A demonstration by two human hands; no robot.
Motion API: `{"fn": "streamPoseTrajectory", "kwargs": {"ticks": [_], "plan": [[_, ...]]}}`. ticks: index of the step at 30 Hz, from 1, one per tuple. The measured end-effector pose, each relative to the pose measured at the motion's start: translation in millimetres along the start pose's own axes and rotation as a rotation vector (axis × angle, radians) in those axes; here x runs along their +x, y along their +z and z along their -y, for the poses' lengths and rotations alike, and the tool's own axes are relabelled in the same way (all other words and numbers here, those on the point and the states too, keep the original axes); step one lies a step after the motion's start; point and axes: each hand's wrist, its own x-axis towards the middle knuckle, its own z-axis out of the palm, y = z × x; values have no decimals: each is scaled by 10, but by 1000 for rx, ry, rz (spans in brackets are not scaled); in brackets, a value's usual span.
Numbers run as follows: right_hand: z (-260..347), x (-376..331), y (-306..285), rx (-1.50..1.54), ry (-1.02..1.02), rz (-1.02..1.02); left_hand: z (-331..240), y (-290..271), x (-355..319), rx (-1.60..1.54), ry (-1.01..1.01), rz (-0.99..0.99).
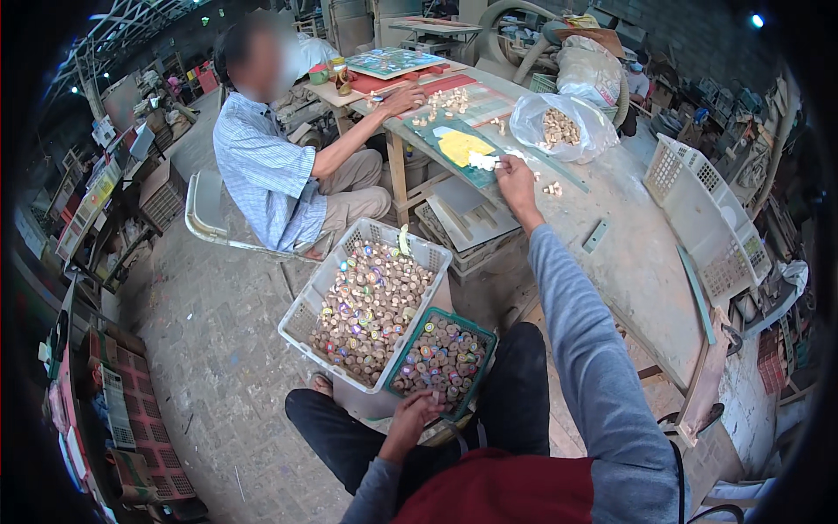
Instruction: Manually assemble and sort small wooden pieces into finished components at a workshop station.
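Note:
My right hand (517, 185) reaches onto the table, fingers pinched on a small white piece at the edge of white scraps (483, 161). These lie beside a yellow sheet (463, 147) on a green board (426, 133). Low in front of me, my left hand (412, 425) is closed on a small pale piece by the near rim of a green basket (487, 360). That basket holds small round wooden pieces, some with coloured faces. Against it stands a larger white crate (301, 336), full of similar wooden pieces (371, 301).
A co-worker (271, 170) sits at the table's left side, one hand by loose wooden pieces (449, 100). A clear bag (559, 127) of wooden pieces lies on the table (628, 253). A white plastic crate (707, 218) stands tilted at the right edge. Jars (340, 77) stand far left.

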Motion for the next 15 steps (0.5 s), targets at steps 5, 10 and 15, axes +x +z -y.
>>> {"fn": "streamPoseTrajectory", "kwargs": {"ticks": [5, 10, 15], "plan": [[-5, 10, 32, -102, 0, 24, 235, -59, -193, -57, -95, -79], [61, -22, 41, -67, -28, 52, 234, -95, -128, -4, -91, -89], [21, 13, 51, -211, -92, 80, 131, 3, -146, 114, -110, -113]]}}
